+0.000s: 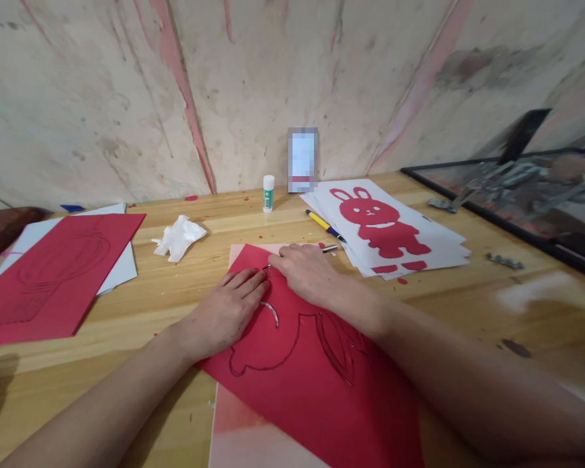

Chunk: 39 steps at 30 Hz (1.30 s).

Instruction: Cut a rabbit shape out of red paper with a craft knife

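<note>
A sheet of red paper (292,390) lies aslant in front of me, with a rabbit outline drawn on it in dark lines. A curved slit near its middle shows pale beneath. My left hand (229,312) rests flat on the paper's left part, fingers stretched out and holding nothing. Closed around a slim craft knife (330,248), my right hand (305,273) leans on the upper part of the sheet. The knife's silver end sticks out behind the hand, and its tip touches the paper close to my left fingertips. Under the red sheet is a pale pink board (244,429).
Right of my hands are a yellow and blue pen (324,225) and white sheets (419,224) bearing a red rabbit cutout (370,218). Behind stand a glue stick (268,195) and a phone (302,159). Left lie crumpled tissue (180,237) and another red sheet (63,279).
</note>
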Available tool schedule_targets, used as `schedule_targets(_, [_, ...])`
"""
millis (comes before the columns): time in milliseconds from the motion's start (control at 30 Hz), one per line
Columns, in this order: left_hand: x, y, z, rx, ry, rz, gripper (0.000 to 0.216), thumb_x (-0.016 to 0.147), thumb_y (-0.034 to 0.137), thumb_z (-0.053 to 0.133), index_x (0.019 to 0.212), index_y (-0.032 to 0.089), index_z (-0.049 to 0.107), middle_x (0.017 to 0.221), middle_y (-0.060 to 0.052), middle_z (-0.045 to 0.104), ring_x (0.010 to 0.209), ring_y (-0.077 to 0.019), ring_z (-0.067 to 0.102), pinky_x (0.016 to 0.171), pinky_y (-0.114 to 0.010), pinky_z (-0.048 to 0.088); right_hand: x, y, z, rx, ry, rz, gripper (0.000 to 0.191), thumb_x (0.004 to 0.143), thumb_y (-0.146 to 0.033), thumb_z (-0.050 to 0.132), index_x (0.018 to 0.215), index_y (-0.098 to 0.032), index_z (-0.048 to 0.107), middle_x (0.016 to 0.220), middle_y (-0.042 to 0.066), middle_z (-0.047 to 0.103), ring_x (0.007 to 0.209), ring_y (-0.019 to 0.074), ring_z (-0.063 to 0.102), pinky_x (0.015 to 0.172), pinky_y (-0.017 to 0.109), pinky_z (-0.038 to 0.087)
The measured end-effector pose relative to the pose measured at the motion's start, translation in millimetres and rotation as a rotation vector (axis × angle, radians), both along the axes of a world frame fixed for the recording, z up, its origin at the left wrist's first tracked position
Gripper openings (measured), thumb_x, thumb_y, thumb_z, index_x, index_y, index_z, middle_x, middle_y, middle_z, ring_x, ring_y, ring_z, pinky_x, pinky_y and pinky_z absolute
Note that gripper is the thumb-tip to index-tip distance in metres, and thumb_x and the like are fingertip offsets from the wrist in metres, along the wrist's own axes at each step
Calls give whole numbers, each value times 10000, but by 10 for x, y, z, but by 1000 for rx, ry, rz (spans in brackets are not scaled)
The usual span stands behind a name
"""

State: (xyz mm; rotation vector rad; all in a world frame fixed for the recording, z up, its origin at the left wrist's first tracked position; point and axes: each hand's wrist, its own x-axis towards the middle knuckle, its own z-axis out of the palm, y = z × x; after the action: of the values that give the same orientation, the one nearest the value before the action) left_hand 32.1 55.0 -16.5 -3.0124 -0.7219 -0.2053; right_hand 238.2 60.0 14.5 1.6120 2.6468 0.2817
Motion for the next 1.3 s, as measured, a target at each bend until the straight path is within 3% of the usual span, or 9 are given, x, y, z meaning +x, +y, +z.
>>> schedule_targets(367, [3,1,12,-13,-11,23,443,930,163,350,1362,90,411,1428,-152,433,1318,-292,375,1025,-473,385,-16,0,-16,61,-2,81,235,908,-164,408,954,-175,638,900,102,680,851,256,616,633,332,381])
schedule_targets(967, [13,8,26,-41,-32,16,417,941,178,357,1346,101,421,1417,-148,444,1310,-294,379,1017,-497,398,4,6,33,-17,-9,37,275,916,-166,389,1003,-189,649,949,100,691,888,246,626,652,324,387])
schedule_targets(1300, [6,14,7,-19,-37,20,417,944,179,356,1349,112,424,1409,-145,454,1299,-289,396,1010,-478,398,-9,-26,15,20,-6,34,239,900,-161,420,979,-177,646,922,101,697,873,262,634,630,321,390])
